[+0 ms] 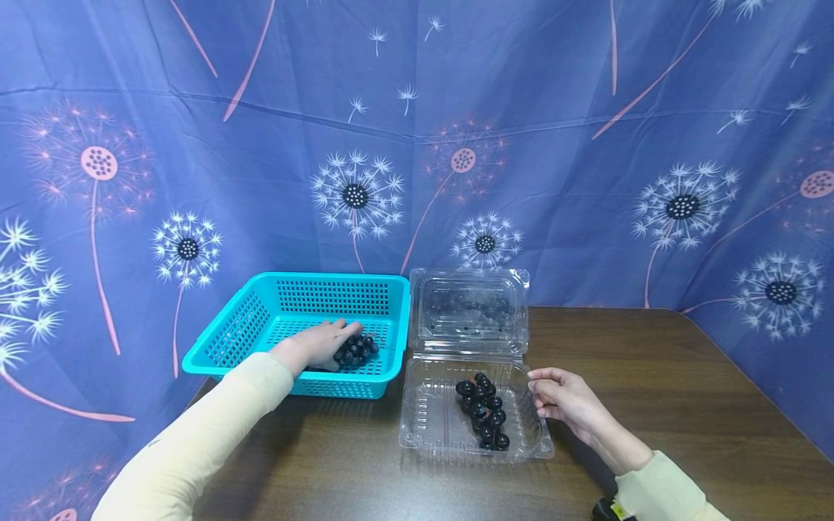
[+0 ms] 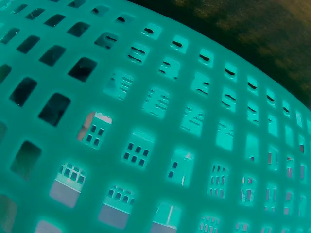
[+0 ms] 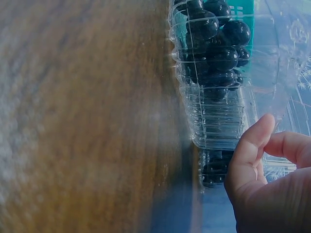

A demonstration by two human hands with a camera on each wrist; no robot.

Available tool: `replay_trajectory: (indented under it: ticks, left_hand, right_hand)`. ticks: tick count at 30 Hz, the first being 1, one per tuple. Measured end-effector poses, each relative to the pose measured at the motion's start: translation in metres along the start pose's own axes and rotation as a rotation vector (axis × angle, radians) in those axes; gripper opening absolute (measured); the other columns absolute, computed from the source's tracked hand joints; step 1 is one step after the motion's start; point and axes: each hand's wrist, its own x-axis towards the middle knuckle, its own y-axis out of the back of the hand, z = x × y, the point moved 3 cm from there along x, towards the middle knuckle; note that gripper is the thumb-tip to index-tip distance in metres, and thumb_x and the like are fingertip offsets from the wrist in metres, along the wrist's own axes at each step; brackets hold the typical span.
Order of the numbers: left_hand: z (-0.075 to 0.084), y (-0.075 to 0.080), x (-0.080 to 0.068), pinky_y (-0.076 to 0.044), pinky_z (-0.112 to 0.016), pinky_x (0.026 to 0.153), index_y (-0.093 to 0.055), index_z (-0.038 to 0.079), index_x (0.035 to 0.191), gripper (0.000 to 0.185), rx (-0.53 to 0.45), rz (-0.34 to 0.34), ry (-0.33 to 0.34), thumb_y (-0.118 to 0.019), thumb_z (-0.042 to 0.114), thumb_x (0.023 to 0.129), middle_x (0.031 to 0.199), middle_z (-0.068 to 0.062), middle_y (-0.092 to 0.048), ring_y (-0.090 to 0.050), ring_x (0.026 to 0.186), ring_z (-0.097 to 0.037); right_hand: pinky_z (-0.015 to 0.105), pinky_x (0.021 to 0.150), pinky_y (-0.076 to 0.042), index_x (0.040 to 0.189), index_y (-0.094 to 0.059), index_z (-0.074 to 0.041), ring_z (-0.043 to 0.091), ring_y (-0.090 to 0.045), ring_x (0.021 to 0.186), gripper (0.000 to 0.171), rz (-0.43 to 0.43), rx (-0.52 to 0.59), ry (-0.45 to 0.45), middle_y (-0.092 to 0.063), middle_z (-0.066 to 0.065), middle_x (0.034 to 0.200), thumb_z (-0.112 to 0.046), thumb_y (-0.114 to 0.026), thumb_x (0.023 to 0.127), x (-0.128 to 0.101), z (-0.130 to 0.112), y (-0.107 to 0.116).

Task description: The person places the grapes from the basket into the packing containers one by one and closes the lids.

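A bunch of dark grapes (image 1: 357, 350) is low in the turquoise basket (image 1: 334, 278). Over its left side my left hand (image 1: 321, 343) reaches in, fingers bent across the top and thumb lower down; part of the bunch is hidden under it. My right hand (image 1: 565, 399) pinches the right rim of a clear plastic clamshell box (image 1: 426, 423) between thumb and fingers, as the right wrist view shows with the right hand (image 3: 272, 170) up close. Another bunch of dark grapes (image 1: 483, 412) lies in the box, whose lid (image 1: 469, 325) stands raised behind it.
Both containers stand side by side on a brown wooden table (image 1: 625, 362). A blue dandelion-print cloth (image 1: 567, 145) hangs right behind them. Mostly the perforated basket wall (image 2: 160, 126) fills the left wrist view, hiding the left hand there.
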Motion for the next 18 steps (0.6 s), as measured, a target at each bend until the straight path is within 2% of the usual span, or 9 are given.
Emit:
replay_trajectory:
  ticks: [4,11,18]
  left_hand:
    - [-0.0003,-0.0004,-0.0002,-0.037,-0.059,0.1,-0.025,0.024,0.145,0.079,0.019,0.01,0.003,-0.074,0.021,0.082,0.151,-0.02,-0.027,-0.032,0.132,-0.048]
    - [0.0015,0.0013,-0.0027,-0.03,-0.059,0.105,-0.024,0.02,0.149,0.08,0.033,0.031,-0.029,-0.071,0.022,0.084,0.151,-0.022,-0.025,-0.029,0.133,-0.048]
    - [0.0036,0.0043,-0.0032,-0.036,-0.058,0.101,-0.033,0.023,0.143,0.072,0.091,0.056,-0.06,-0.072,0.02,0.083,0.148,-0.021,-0.033,-0.034,0.13,-0.049]
  right_hand:
    - [0.023,0.056,-0.05,0.122,-0.041,0.012,0.008,-0.052,0.063,0.038,0.004,0.002,0.002,-0.052,0.0,0.078,-0.008,-0.052,0.092,-0.0003,0.0001,-0.0003]
    - [0.022,0.056,-0.05,0.121,-0.042,0.013,0.008,-0.052,0.064,0.037,0.002,0.007,0.003,-0.054,0.0,0.081,-0.006,-0.051,0.091,-0.0008,0.0,0.0]
    - [0.022,0.056,-0.05,0.122,-0.041,0.012,0.008,-0.052,0.064,0.037,0.001,-0.002,-0.003,-0.054,0.0,0.082,-0.007,-0.051,0.091,-0.0008,-0.0003,-0.0001]
